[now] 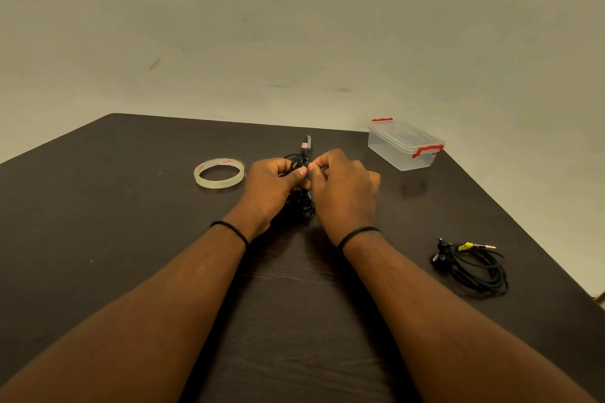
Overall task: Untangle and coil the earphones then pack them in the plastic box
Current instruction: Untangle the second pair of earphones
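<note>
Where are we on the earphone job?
Done: one black earphone set with a yellow-tagged plug lies coiled on the dark table. In hand: left hand and right hand work a tangled black earphone bundle. Left: the clear plastic box with red latches is closed; nothing is visibly packed.

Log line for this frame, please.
hands: both gripping tangled earphones | plastic box: lid on | coiled earphones: right, on table

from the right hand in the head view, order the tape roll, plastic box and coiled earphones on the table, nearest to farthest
From the right hand:
1. plastic box, beyond it to the right
2. tape roll, across on the left
3. coiled earphones, near side, far right

Box and tape are close to call.
</note>
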